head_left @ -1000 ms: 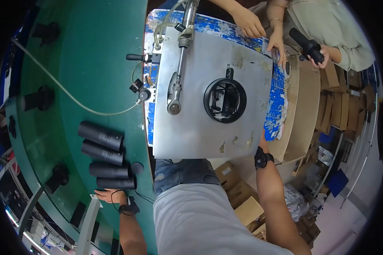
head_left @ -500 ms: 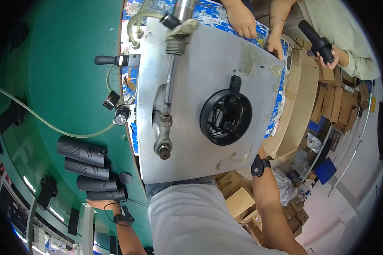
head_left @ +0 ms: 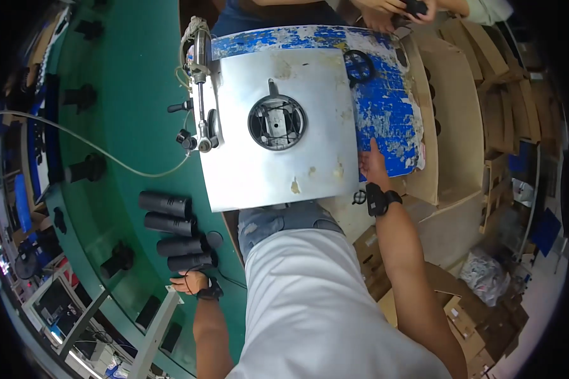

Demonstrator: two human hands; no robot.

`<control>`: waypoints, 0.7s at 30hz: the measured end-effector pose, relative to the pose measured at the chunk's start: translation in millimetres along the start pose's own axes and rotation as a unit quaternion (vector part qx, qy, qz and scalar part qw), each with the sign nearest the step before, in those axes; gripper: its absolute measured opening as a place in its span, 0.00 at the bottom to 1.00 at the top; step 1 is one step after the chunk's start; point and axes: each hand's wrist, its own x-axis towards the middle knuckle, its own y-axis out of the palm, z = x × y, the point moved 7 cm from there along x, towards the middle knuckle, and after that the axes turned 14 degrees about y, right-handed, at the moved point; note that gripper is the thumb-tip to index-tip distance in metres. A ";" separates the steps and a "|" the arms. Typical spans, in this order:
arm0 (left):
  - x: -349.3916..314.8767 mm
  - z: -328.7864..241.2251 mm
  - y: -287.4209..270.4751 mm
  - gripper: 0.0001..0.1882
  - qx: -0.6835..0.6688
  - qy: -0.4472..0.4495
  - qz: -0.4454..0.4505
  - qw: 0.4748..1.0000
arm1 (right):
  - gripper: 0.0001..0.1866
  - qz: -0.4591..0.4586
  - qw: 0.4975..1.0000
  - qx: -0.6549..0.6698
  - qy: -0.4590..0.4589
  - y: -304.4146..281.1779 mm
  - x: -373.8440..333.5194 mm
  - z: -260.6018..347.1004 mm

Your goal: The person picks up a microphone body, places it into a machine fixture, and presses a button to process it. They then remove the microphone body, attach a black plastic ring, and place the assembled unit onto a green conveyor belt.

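Observation:
My left hand (head_left: 189, 283) lies on the green table just below a row of black perforated cylinders (head_left: 180, 244), its fingers stretched out and nothing visible in them. Beside the right edge of a grey metal plate (head_left: 234, 183) is my right hand (head_left: 368, 165), thumb raised and fingers apart; no held thing shows. On the plate sits a black ring with a short tab (head_left: 303, 120), and a light metal piece is visible inside it. A second black ring (head_left: 359, 67), with spokes, rests on the worn blue surface past the plate's far right corner.
A pneumatic cylinder (head_left: 201, 107) stands at the plate's left edge, with a clear hose (head_left: 101, 148) crossing the green table. Cardboard boxes (head_left: 452, 126) stand on the right. Across the bench, another person's hands (head_left: 417, 9) hold a dark part.
The view has shifted back, so the plate looks smaller. My right hand, hidden before, now shows beside the plate. Another person's hands have left the plate's far edge.

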 end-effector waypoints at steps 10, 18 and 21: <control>5.3 0.0 10.3 0.29 0.038 -0.050 0.080 0.995 | 0.36 0.047 0.999 0.011 0.005 13.1 -11.9 -3.6; -24.0 14.8 -0.3 0.32 -0.146 0.185 0.190 0.953 | 0.18 -0.269 0.733 -0.246 -0.575 9.9 -83.1 74.5; -39.6 -15.8 -25.3 0.33 -0.143 0.228 0.237 0.934 | 0.26 -0.382 0.717 -0.266 -0.519 -25.0 -62.3 91.0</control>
